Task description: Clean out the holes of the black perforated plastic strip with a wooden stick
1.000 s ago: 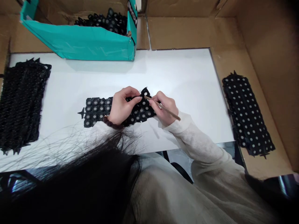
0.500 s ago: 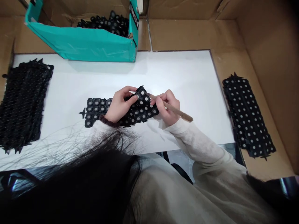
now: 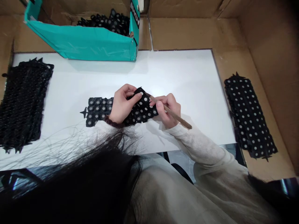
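Hair: your hair hangs past the near edge, nearer you than the teal box; lean in and strands could snag or block your view.
Black sheet: the black sheet is just nearer you than the teal box, between your hands. Far end looks unpinned, so it could swivel if you push hard.
Left hand: your left hand pinches the raised corner, thumb on top. Loose pinch = corner could spring back; hard pull could tear it.
Right hand: your right hand grips the wooden stick pen-style. Slip could send the tip at your left thumb; contact at the tip, can't tell.
Discs: pale discs could get scuffed by a stray jab.
Cardboard: brown cardboard behind and right of the teal box.
Tabletop: white tabletop, flat, in front of the teal box.
Stack: black stack, left of the teal box and nearer you.
Dotted pile: dotted pile, well right of the teal box, on cardboard.
Small pieces: black pieces heaped inside the teal box.
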`<state>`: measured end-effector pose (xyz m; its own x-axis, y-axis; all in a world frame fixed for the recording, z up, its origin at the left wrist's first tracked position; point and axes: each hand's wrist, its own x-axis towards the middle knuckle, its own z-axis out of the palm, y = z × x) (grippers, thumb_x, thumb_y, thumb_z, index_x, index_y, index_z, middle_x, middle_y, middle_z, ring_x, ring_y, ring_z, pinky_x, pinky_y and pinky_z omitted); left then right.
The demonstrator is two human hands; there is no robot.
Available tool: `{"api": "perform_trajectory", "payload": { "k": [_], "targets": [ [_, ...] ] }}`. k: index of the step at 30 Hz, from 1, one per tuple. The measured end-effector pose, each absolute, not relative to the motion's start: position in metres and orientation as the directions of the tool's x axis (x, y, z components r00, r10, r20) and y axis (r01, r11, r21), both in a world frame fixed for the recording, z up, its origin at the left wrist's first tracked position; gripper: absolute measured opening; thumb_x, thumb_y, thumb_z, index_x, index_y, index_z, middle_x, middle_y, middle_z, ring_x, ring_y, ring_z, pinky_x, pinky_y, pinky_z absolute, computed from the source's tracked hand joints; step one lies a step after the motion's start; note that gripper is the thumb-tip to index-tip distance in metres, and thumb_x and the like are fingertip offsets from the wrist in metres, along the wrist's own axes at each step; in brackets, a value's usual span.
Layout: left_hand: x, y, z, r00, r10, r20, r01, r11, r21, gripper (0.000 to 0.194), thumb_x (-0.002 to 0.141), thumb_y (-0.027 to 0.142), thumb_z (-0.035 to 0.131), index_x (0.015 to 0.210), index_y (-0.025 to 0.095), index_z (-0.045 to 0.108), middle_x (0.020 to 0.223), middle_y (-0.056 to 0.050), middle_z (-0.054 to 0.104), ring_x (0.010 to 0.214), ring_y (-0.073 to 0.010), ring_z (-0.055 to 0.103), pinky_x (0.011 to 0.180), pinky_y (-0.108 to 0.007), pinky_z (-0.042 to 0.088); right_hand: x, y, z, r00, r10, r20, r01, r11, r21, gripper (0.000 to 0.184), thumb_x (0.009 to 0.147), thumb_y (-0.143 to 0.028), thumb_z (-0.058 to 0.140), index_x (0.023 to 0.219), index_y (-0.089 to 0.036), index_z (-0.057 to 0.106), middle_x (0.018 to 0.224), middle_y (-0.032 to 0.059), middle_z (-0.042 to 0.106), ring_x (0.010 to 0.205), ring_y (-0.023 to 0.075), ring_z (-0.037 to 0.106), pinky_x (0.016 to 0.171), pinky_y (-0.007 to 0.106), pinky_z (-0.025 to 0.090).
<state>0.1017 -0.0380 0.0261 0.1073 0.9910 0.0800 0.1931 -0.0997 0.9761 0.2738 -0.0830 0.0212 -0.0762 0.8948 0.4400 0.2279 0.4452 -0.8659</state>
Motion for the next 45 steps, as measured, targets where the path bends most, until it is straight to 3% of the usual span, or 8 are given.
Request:
{"api": "perform_trajectory", "payload": {
  "k": [14, 18, 26, 31, 34, 36, 39, 45],
  "targets": [
    [0.097, -0.035, 0.024, 0.125, 0.989, 0.079, 0.181, -0.101, 0.978, 0.013, 0.071, 0.022, 0.070, 0.081, 0.020, 0.061, 0.062, 0.004, 0.060, 0.058, -0.0097, 0.056, 0.060, -0.024, 0.046, 0.278, -0.077, 0.031, -0.128, 0.920, 0.371, 0.262, 0.393, -0.882, 0.022, 0.090, -0.036, 0.048, 0.073, -0.022, 0.044, 0.078, 0.0008, 0.066, 0.079, 0.0147, 0.063, 0.069, 0.033, 0.050],
    [0.098, -0.038, 0.030, 0.168, 0.981, 0.094, 0.198, -0.127, 0.972, 0.012, 0.072, 0.022, 0.068, 0.081, 0.019, 0.060, 0.071, 0.003, 0.063, 0.066, -0.0115, 0.060, 0.066, -0.026, 0.048, 0.279, -0.072, 0.033, -0.139, 0.936, 0.322, 0.290, 0.350, -0.891, 0.023, 0.090, -0.037, 0.047, 0.073, -0.022, 0.047, 0.074, -0.0003, 0.063, 0.073, 0.0131, 0.060, 0.068, 0.032, 0.049],
    [0.102, -0.041, 0.036, 0.170, 0.978, 0.121, 0.401, -0.181, 0.898, 0.010, 0.077, 0.027, 0.061, 0.082, 0.019, 0.057, 0.083, -0.001, 0.066, 0.080, -0.0151, 0.063, 0.078, -0.029, 0.048, 0.275, -0.073, 0.025, -0.044, 0.951, 0.305, 0.387, 0.298, -0.873, 0.026, 0.090, -0.042, 0.046, 0.073, -0.022, 0.049, 0.070, -0.0012, 0.056, 0.064, 0.0113, 0.050, 0.061, 0.029, 0.045],
    [0.089, -0.030, 0.037, 0.429, 0.903, 0.021, 0.510, -0.261, 0.819, 0.028, 0.070, 0.029, 0.067, 0.095, 0.019, 0.058, 0.095, -0.002, 0.066, 0.091, -0.0200, 0.059, 0.085, -0.034, 0.045, 0.277, -0.071, 0.022, -0.014, 0.954, 0.299, 0.359, 0.284, -0.889, 0.026, 0.091, -0.041, 0.045, 0.073, -0.022, 0.048, 0.068, -0.0016, 0.054, 0.068, 0.0124, 0.054, 0.064, 0.031, 0.048],
    [0.086, -0.026, 0.038, 0.461, 0.887, -0.011, 0.545, -0.273, 0.793, 0.016, 0.071, 0.025, 0.065, 0.083, 0.018, 0.058, 0.083, -0.001, 0.063, 0.081, -0.0186, 0.057, 0.079, -0.034, 0.044, 0.277, -0.071, 0.022, -0.009, 0.957, 0.290, 0.308, 0.278, -0.910, 0.025, 0.091, -0.042, 0.044, 0.075, -0.023, 0.045, 0.068, -0.0018, 0.055, 0.072, 0.0138, 0.058, 0.067, 0.034, 0.049],
    [0.087, -0.025, 0.036, 0.428, 0.903, -0.026, 0.542, -0.233, 0.808, 0.012, 0.071, 0.024, 0.065, 0.077, 0.018, 0.056, 0.078, 0.000, 0.062, 0.078, -0.0177, 0.056, 0.077, -0.033, 0.045, 0.278, -0.072, 0.024, 0.008, 0.959, 0.284, 0.246, 0.274, -0.930, 0.025, 0.092, -0.042, 0.042, 0.076, -0.023, 0.043, 0.069, -0.0015, 0.057, 0.074, 0.0148, 0.061, 0.069, 0.036, 0.051],
    [0.090, -0.023, 0.032, 0.367, 0.929, -0.048, 0.483, -0.147, 0.863, 0.020, 0.068, 0.021, 0.067, 0.084, 0.018, 0.056, 0.084, -0.001, 0.064, 0.082, -0.0183, 0.059, 0.082, -0.035, 0.046, 0.281, -0.073, 0.029, 0.008, 0.962, 0.272, 0.179, 0.267, -0.947, 0.026, 0.093, -0.043, 0.041, 0.075, -0.023, 0.040, 0.070, -0.0010, 0.060, 0.077, 0.0160, 0.064, 0.073, 0.038, 0.052],
    [0.086, -0.022, 0.027, 0.389, 0.918, -0.074, 0.390, -0.091, 0.916, 0.020, 0.069, 0.022, 0.068, 0.086, 0.016, 0.058, 0.088, -0.004, 0.066, 0.088, -0.0196, 0.062, 0.086, -0.037, 0.048, 0.286, -0.075, 0.033, -0.143, 0.962, 0.231, 0.201, 0.257, -0.945, 0.030, 0.090, -0.038, 0.048, 0.068, -0.022, 0.036, 0.068, -0.0012, 0.063, 0.084, 0.0173, 0.066, 0.072, 0.036, 0.050]
  ]
}}
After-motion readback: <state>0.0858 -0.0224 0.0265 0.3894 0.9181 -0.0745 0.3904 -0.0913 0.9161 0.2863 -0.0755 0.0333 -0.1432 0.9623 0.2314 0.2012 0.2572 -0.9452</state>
